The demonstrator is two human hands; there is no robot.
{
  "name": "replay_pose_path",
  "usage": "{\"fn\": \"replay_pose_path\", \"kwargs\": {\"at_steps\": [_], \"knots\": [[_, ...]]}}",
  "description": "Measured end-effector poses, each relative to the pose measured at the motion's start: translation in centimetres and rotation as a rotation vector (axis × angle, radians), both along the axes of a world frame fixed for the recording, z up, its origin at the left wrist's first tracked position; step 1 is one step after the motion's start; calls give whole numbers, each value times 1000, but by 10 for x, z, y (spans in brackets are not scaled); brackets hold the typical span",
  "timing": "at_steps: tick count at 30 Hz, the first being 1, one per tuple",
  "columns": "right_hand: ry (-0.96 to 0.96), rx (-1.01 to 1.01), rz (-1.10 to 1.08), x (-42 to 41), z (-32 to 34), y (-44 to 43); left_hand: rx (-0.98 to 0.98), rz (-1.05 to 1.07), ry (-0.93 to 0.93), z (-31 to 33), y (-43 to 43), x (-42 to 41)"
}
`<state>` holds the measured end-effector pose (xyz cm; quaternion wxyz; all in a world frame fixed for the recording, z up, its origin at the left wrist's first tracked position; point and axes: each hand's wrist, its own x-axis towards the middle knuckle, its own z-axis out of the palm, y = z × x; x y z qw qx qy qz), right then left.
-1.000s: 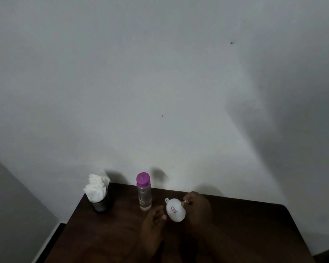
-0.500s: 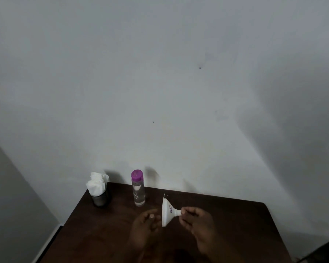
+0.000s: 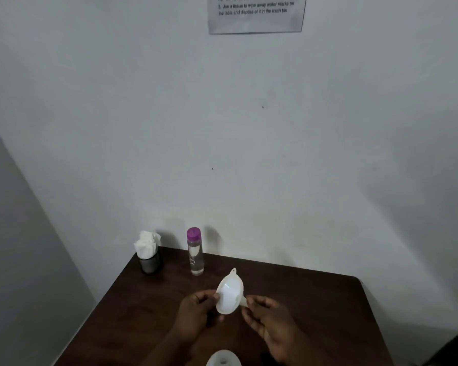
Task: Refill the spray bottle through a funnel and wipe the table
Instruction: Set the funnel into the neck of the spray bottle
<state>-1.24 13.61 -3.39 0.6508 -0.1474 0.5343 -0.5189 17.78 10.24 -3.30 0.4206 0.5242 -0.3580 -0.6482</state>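
Nearest, below the funnel (image 3: 230, 294), a white rounded thing (image 3: 223, 359) pokes into frame. The left grip (image 3: 196, 310) pinches the funnel's rim, the right grip (image 3: 269, 317) its spout, holding it sideways above the dark surface (image 3: 315, 299). Behind and left of the funnel stands a purple-capped clear bottle (image 3: 195, 253); farther left, a tissue holder (image 3: 148, 253). High beyond it, a wall notice (image 3: 255, 14).

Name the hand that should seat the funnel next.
Left, probably: the left hand grips the funnel by its rim; the right hand pinches the spout itself and would block it going in.
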Motion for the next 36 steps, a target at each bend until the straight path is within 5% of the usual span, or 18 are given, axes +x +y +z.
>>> {"fn": "replay_pose_path", "kwargs": {"at_steps": [6, 16, 36], "knots": [[319, -70, 12, -4, 18, 22, -74, 58, -77, 18, 34, -2], [448, -258, 104, 10, 53, 53, -105, 72, -88, 33, 67, 11], [659, -194, 425, 5, 45, 22, -19, -157, -44, 23, 74, 39]]}}
